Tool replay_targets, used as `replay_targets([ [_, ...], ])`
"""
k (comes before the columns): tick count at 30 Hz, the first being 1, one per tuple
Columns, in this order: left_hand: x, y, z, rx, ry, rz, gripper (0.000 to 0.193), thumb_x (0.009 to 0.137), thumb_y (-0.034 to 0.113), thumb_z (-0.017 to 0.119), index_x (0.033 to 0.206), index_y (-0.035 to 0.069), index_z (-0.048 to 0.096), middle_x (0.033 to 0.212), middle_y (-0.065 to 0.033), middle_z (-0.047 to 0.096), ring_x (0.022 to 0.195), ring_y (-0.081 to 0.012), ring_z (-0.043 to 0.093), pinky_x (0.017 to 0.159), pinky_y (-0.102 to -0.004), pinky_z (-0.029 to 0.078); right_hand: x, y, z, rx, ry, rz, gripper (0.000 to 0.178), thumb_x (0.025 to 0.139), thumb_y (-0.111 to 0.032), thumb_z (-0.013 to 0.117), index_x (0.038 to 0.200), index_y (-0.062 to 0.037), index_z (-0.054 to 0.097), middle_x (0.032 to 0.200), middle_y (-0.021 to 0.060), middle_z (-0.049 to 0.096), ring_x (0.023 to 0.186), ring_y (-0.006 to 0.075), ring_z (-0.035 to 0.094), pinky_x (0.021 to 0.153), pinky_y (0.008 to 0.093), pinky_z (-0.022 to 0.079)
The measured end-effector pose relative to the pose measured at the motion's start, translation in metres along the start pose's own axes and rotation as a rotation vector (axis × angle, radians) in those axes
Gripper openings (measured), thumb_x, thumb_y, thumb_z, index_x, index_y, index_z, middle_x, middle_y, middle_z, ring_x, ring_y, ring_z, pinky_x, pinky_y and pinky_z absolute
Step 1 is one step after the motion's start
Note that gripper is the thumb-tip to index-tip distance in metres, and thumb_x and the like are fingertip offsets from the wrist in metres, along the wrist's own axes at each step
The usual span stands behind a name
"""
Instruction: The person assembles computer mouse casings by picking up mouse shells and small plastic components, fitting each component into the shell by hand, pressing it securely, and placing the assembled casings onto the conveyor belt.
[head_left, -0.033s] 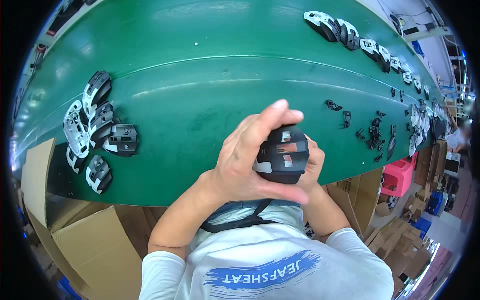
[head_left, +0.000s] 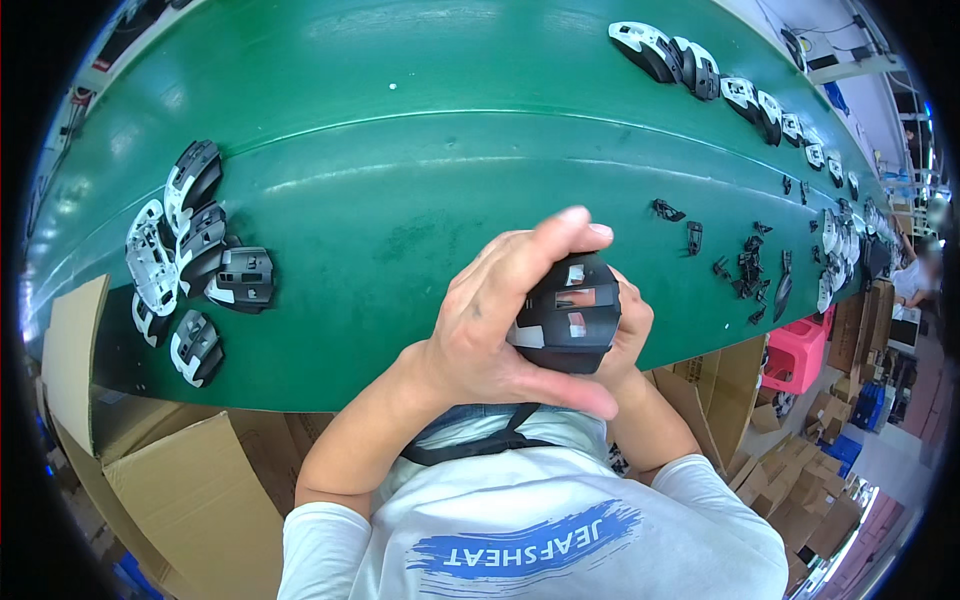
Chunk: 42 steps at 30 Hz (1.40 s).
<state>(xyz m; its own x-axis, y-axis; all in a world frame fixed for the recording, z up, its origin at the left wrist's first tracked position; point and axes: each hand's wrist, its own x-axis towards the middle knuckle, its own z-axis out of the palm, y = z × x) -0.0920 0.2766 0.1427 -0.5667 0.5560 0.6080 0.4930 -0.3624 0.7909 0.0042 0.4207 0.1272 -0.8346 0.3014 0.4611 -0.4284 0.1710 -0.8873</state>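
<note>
Above the near edge of the table, both of my hands hold a curved black plastic shell with rectangular cut-outs along its top and a light patch on its left side. My left hand wraps its left side, fingers over the far end and thumb along the near end. On the other side, my right hand grips the shell with bent fingers, partly hidden behind it. The shell's underside is out of sight. Off to the left lies a cluster of similar black-and-white shells, the nearest things to my left hand on the table.
Small black plastic parts are scattered on the green table at the right. More black-and-white shells line the far right. Open cardboard boxes stand below the near edge, with a pink stool at the right.
My left hand's fingers and the shell have shifted very slightly to the right. Both hands keep their hold.
</note>
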Motion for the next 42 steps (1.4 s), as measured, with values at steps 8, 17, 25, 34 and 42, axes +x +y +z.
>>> replay_targets([
  [8,0.002,0.001,-0.003,0.065,-0.008,0.025,0.155,0.048,0.054,0.106,0.168,-0.006,0.029,0.146,-0.0219,0.068,0.127,-0.0268,0.069,0.108,-0.0387,0.054,-0.004,-0.011,0.004,-0.032,0.008,0.177,0.022,0.087,-0.007,0.088,0.105,-0.0044,0.076,0.094,0.0115,0.077,0.082,0.0245,0.074,0.075,0.0360,0.059],
  [17,0.006,-0.001,0.000,0.025,0.040,-0.035,0.169,0.051,0.053,0.108,0.172,-0.008,0.007,0.143,-0.0185,0.071,0.112,-0.0227,0.071,0.103,-0.0373,0.055,-0.007,-0.017,0.016,0.129,0.143,0.324,0.020,0.086,-0.007,0.087,0.103,-0.0040,0.077,0.099,0.0121,0.078,0.086,0.0245,0.075,0.072,0.0345,0.058],
  [25,0.002,0.004,0.005,-0.047,0.080,-0.077,0.160,0.059,0.047,0.108,0.173,-0.005,0.010,0.142,-0.0210,0.072,0.120,-0.0324,0.075,0.111,-0.0419,0.054,-0.008,-0.015,0.011,-0.365,0.069,-0.005,0.021,0.083,-0.009,0.088,0.100,-0.0051,0.076,0.093,0.0088,0.076,0.078,0.0197,0.071,0.066,0.0325,0.055],
  [34,-0.001,-0.004,0.015,-0.553,0.222,-0.459,0.108,0.099,0.064,0.071,0.173,0.002,0.024,0.160,-0.0206,0.050,0.127,-0.0210,0.061,0.111,-0.0389,0.051,0.035,-0.026,0.011,-0.757,-0.065,-0.128,0.016,0.088,-0.007,0.083,0.104,-0.0061,0.077,0.082,0.0076,0.071,0.067,0.0249,0.065,0.064,0.0387,0.049],
  [42,0.005,-0.007,0.003,-0.958,0.422,-0.638,0.062,0.120,0.049,0.035,0.159,0.002,0.046,0.142,-0.0176,0.063,0.122,-0.0245,0.066,0.105,-0.0407,0.058,0.039,-0.046,0.013,-0.787,-0.180,-0.061,0.024,0.094,-0.009,0.078,0.117,-0.0048,0.078,0.094,0.0104,0.076,0.080,0.0279,0.073,0.075,0.0394,0.055],
])
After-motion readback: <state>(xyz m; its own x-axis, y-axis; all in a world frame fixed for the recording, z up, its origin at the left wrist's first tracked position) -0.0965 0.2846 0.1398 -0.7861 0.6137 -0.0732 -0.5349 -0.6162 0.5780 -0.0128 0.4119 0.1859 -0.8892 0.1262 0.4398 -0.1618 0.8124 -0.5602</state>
